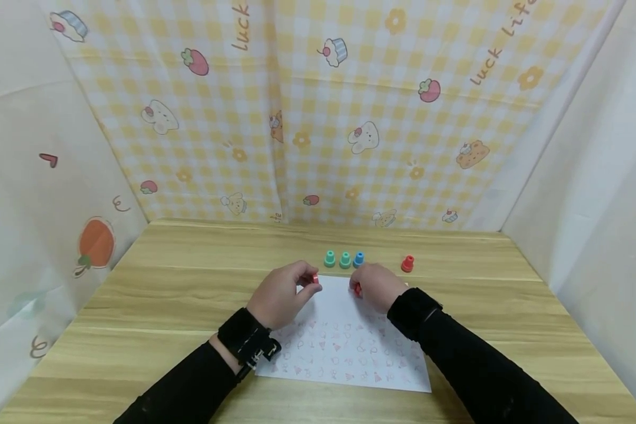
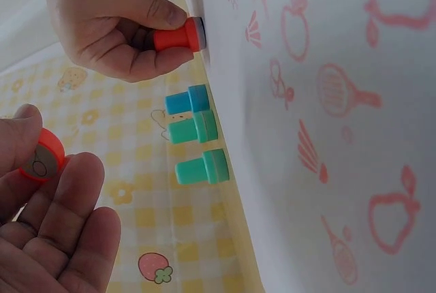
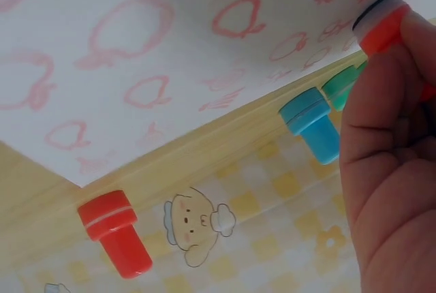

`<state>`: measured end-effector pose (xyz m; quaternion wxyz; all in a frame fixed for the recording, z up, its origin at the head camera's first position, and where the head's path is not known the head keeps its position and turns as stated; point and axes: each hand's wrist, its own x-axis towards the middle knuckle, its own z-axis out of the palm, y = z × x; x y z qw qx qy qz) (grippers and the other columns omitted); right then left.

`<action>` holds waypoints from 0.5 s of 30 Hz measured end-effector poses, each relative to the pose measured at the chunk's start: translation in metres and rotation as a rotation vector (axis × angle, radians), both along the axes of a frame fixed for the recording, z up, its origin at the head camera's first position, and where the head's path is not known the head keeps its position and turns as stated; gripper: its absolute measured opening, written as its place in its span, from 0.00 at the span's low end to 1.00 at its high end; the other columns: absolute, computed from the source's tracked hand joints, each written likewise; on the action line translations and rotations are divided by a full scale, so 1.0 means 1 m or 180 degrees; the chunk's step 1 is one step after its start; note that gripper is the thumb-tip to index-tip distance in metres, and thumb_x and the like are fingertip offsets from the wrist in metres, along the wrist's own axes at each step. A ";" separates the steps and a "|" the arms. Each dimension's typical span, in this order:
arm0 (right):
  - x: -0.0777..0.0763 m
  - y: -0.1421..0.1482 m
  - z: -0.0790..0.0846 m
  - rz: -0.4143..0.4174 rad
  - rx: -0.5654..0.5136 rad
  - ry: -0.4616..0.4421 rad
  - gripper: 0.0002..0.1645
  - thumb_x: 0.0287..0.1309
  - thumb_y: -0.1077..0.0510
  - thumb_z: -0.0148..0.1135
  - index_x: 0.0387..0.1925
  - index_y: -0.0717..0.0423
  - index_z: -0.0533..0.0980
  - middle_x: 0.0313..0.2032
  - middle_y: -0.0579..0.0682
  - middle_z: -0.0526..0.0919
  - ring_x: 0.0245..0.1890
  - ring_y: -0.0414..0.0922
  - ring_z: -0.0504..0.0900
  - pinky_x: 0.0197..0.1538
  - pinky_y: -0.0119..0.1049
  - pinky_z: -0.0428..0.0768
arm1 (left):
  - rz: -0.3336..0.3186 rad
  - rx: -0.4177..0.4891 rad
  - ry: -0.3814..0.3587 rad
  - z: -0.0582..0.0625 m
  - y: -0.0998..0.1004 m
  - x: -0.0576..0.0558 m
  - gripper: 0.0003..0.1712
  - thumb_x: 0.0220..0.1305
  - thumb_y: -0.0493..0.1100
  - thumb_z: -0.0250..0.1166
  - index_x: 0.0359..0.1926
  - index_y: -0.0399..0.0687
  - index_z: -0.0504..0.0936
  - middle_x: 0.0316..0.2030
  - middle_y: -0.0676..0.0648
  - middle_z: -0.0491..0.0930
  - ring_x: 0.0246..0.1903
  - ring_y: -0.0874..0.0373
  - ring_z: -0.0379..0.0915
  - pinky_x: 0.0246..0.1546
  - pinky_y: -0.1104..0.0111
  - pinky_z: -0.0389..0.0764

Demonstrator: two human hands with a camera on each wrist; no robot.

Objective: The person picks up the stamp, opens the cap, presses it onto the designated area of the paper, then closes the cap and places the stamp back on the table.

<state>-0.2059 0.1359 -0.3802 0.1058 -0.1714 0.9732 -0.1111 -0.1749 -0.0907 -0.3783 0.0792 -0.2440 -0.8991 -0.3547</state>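
Observation:
My left hand pinches a small red stamp cap between thumb and fingers, above the left side of the white paper. A line drawing shows on the cap's round grey face. Near the paper's far edge, my right hand grips a red stamp by its body. Its grey end points down, right at the sheet. Rows of pink-red prints, among them fruit, rackets and shuttlecocks, cover the near part of the paper.
Beyond the paper stand two green stamps and a blue stamp in a row. Farther right stands another red stamp. The wooden table meets a yellow checked curtain at the back, with white cloth at both sides.

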 end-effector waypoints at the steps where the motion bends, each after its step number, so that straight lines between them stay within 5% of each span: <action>1: 0.001 -0.001 0.000 -0.0008 0.0014 -0.0015 0.08 0.55 0.63 0.63 0.35 0.47 0.82 0.29 0.43 0.78 0.31 0.43 0.72 0.46 0.37 0.77 | -0.0002 0.0004 0.0002 0.000 0.000 0.000 0.10 0.61 0.49 0.63 0.42 0.57 0.76 0.30 0.67 0.78 0.34 0.75 0.74 0.38 0.73 0.76; 7: 0.000 0.006 0.000 0.0086 -0.0193 0.0137 0.07 0.56 0.63 0.62 0.34 0.48 0.81 0.30 0.43 0.78 0.32 0.41 0.72 0.45 0.35 0.76 | -0.0013 0.0017 -0.0056 -0.001 0.000 0.001 0.10 0.60 0.49 0.63 0.43 0.56 0.76 0.31 0.66 0.78 0.34 0.75 0.74 0.39 0.72 0.77; 11: 0.002 0.013 0.013 0.0008 -0.0594 0.0380 0.07 0.54 0.63 0.62 0.35 0.50 0.81 0.33 0.43 0.79 0.32 0.39 0.74 0.41 0.34 0.77 | -0.0045 0.0044 -0.0061 0.000 0.001 0.001 0.11 0.61 0.49 0.63 0.44 0.56 0.76 0.31 0.65 0.78 0.35 0.75 0.74 0.41 0.71 0.78; 15: 0.005 0.019 0.022 -0.0140 -0.1047 0.0323 0.07 0.56 0.61 0.61 0.37 0.51 0.80 0.35 0.44 0.81 0.30 0.39 0.75 0.36 0.32 0.76 | -0.0052 0.0082 -0.0091 0.000 0.001 0.001 0.12 0.61 0.48 0.63 0.46 0.55 0.75 0.32 0.65 0.78 0.35 0.75 0.74 0.41 0.71 0.78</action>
